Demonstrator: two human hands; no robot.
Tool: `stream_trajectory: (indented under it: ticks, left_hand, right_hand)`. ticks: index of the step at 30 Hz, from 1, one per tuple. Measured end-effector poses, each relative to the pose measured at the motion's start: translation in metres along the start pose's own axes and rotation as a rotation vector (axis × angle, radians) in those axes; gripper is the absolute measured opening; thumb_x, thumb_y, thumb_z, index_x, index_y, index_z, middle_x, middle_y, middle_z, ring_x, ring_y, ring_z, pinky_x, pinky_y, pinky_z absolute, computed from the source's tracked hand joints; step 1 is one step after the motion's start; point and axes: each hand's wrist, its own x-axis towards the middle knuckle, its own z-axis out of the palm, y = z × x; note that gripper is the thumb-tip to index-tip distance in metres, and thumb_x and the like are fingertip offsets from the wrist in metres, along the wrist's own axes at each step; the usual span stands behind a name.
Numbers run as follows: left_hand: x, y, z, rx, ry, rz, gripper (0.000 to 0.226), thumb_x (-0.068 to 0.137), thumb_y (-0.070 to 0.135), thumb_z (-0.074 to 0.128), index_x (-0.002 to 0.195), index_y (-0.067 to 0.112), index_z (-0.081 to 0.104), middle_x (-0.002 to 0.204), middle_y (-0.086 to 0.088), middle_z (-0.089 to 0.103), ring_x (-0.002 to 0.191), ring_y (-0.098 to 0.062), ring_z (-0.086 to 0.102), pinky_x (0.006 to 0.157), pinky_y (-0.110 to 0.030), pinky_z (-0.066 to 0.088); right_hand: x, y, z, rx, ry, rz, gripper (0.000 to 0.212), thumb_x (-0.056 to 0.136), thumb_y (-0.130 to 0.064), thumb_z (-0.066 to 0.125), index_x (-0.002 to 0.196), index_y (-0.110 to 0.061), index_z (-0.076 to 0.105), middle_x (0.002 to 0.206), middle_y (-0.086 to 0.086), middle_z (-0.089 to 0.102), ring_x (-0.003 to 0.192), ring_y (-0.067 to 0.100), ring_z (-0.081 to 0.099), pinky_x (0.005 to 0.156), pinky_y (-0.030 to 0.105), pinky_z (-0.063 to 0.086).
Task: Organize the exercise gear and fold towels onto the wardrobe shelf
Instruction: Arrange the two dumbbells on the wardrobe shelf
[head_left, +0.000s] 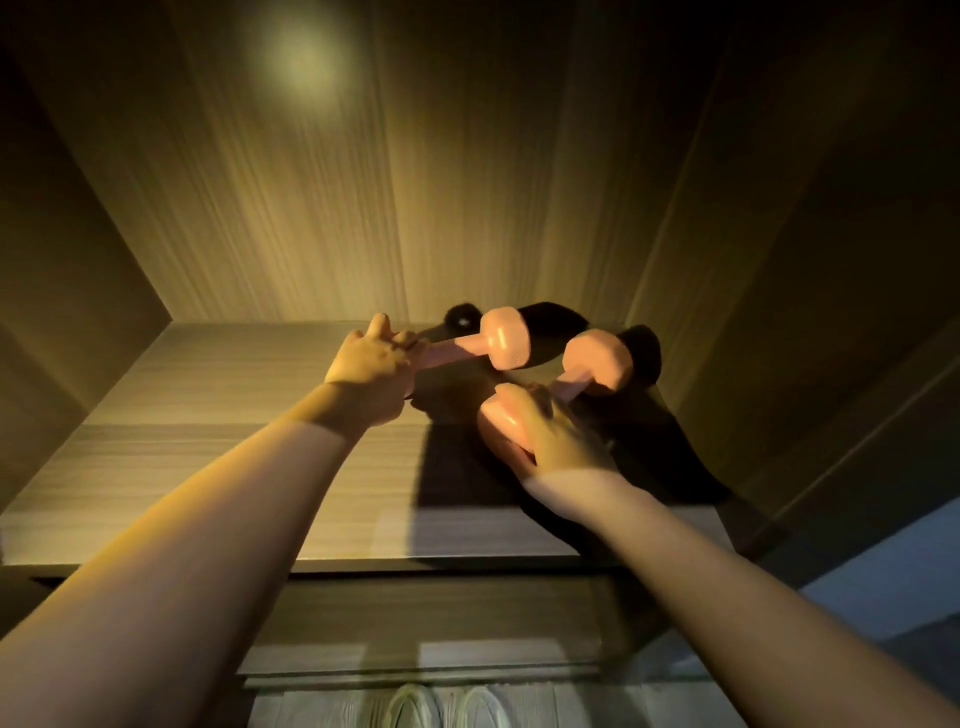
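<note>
Left dumbbell (503, 339): we curl our left hand (371, 371) fingers round its handle; at 4 o'clock, right hand (558, 439) fingers clasp the right dumbbell (597, 361).

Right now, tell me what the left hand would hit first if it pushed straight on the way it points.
Likely the dark shape just behind the pink dumbbell that the left hand holds, then the wardrobe's back panel; depth is unclear.
</note>
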Motion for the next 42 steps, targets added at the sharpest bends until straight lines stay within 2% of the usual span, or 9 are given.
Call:
stream_trajectory:
  ticks: [3, 8, 10, 13, 16, 20, 23, 32, 42]
  left_hand:
    - [-0.016, 0.005, -0.005, -0.008, 0.013, -0.007, 0.049, 0.096, 0.028, 0.040, 0.145, 0.026, 0.034, 0.128, 0.005, 0.050, 0.116, -0.026, 0.039, 0.077, -0.030, 0.039]
    - [-0.041, 0.006, -0.011, -0.093, 0.027, 0.034, 0.056, 0.091, 0.046, 0.046, 0.144, 0.030, 0.037, 0.125, 0.005, 0.055, 0.113, -0.026, 0.040, 0.083, -0.032, 0.037]
    - [-0.048, 0.001, -0.014, -0.137, -0.022, 0.099, 0.076, 0.083, 0.057, 0.055, 0.148, 0.040, 0.020, 0.120, 0.008, 0.053, 0.112, -0.025, 0.040, 0.087, -0.033, 0.036]
    - [-0.054, 0.003, -0.017, -0.344, -0.134, 0.155, 0.090, 0.081, 0.047, 0.066, 0.142, 0.054, 0.000, 0.113, 0.004, 0.049, 0.109, -0.022, 0.044, 0.090, -0.035, 0.041]
    - [-0.061, 0.015, -0.017, -0.553, -0.198, 0.095, 0.087, 0.080, 0.038, 0.074, 0.149, 0.043, 0.020, 0.120, -0.003, 0.046, 0.113, -0.024, 0.045, 0.094, -0.038, 0.046]
    - [-0.076, 0.038, -0.014, -0.542, -0.150, -0.118, 0.078, 0.082, 0.050, 0.068, 0.146, 0.035, 0.028, 0.129, -0.006, 0.040, 0.123, -0.025, 0.037, 0.097, -0.041, 0.045]
    - [-0.086, 0.050, -0.011, -0.525, -0.093, -0.240, 0.065, 0.086, 0.050, 0.063, 0.140, 0.033, 0.032, 0.130, -0.008, 0.037, 0.123, -0.027, 0.035, 0.096, -0.043, 0.047]
    - [-0.118, 0.028, -0.002, -0.518, -0.077, -0.451, 0.062, 0.080, 0.041, 0.067, 0.133, 0.027, 0.039, 0.133, -0.014, 0.034, 0.121, -0.035, 0.037, 0.086, -0.043, 0.052]
    - [-0.127, 0.013, 0.009, -0.433, -0.002, -0.493, 0.058, 0.086, 0.041, 0.063, 0.134, 0.024, 0.035, 0.132, -0.013, 0.034, 0.118, -0.033, 0.039, 0.081, -0.043, 0.050]
  right_hand:
    - [-0.009, -0.004, -0.008, -0.068, 0.027, -0.104, 0.060, 0.093, -0.031, 0.056, 0.133, -0.049, 0.014, 0.136, 0.001, 0.045, 0.117, 0.030, 0.054, 0.082, 0.036, 0.048]
    - [-0.018, -0.002, -0.019, 0.001, -0.110, -0.042, 0.057, 0.093, -0.030, 0.056, 0.136, -0.045, 0.021, 0.128, -0.001, 0.048, 0.112, 0.023, 0.054, 0.085, 0.034, 0.048]
    - [-0.020, 0.000, -0.023, 0.008, -0.182, 0.010, 0.059, 0.092, -0.033, 0.058, 0.139, -0.039, 0.024, 0.119, -0.005, 0.047, 0.105, 0.018, 0.054, 0.081, 0.027, 0.048]
    - [-0.021, 0.001, -0.030, 0.069, -0.174, 0.087, 0.050, 0.087, -0.038, 0.065, 0.127, -0.035, 0.036, 0.107, -0.011, 0.047, 0.094, 0.011, 0.052, 0.071, 0.020, 0.042]
    - [-0.028, -0.007, -0.035, -0.027, -0.144, 0.099, 0.050, 0.087, -0.042, 0.062, 0.128, -0.037, 0.033, 0.115, -0.009, 0.041, 0.102, 0.014, 0.050, 0.075, 0.025, 0.041]
    - [-0.038, -0.028, -0.028, -0.368, -0.107, 0.153, 0.063, 0.093, -0.034, 0.055, 0.144, -0.037, 0.018, 0.153, 0.002, 0.011, 0.126, 0.029, 0.043, 0.080, 0.033, 0.047]
    - [-0.037, -0.036, -0.028, -0.319, -0.162, 0.216, 0.068, 0.093, -0.021, 0.057, 0.145, -0.037, 0.017, 0.150, 0.008, 0.024, 0.112, 0.030, 0.055, 0.074, 0.033, 0.050]
    - [-0.026, -0.045, -0.039, -0.074, -0.218, 0.116, 0.026, 0.088, -0.022, 0.061, 0.105, -0.032, 0.044, 0.114, 0.000, 0.048, 0.106, 0.026, 0.053, 0.089, 0.039, 0.051]
    - [-0.025, -0.074, -0.023, -0.154, -0.287, 0.092, 0.041, 0.092, -0.016, 0.054, 0.125, -0.036, 0.041, 0.146, -0.002, 0.019, 0.124, 0.029, 0.037, 0.092, 0.038, 0.042]
